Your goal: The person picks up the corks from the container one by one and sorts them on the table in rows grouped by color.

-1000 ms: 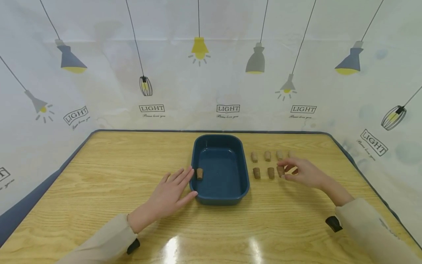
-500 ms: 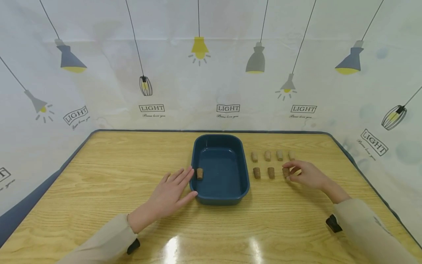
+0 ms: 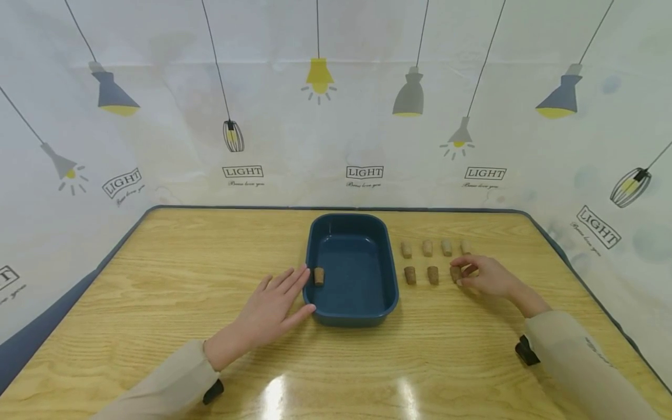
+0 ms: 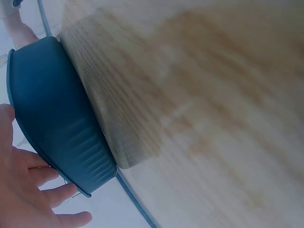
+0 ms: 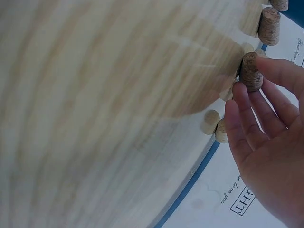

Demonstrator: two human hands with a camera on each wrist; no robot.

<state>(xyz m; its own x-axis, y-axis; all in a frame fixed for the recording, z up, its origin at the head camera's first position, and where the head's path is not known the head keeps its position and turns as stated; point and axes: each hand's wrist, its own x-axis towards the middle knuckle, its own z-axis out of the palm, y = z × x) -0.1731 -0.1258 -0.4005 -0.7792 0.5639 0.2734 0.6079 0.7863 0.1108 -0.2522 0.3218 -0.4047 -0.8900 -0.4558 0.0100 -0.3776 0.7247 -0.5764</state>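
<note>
My right hand (image 3: pixel 490 277) pinches a brown cork stopper (image 5: pixel 251 73) between thumb and fingers, at the right end of the front row on the table. Two more corks stand to its left in that row, a near one (image 3: pixel 433 275) and a farther one (image 3: pixel 410 275). Behind them is a row of several paler corks (image 3: pixel 427 248); its rightmost is partly covered by the hand. My left hand (image 3: pixel 268 312) lies with fairly straight fingers against the left rim of a dark blue plastic basin (image 3: pixel 350 320). Inside the basin, by its left wall, is one cork (image 3: pixel 319 277).
The wood-grain table (image 3: pixel 199 251) has a dark blue edge along its back and sides. A pale backdrop (image 3: pixel 283 128) printed with lamps stands behind it. Black straps (image 3: pixel 527 351) show under the sleeve cuffs.
My right hand has shifted slightly to the right, taking its cork along and widening the gap in the front row. It is nearly still since half a second ago. The left hand stays put.
</note>
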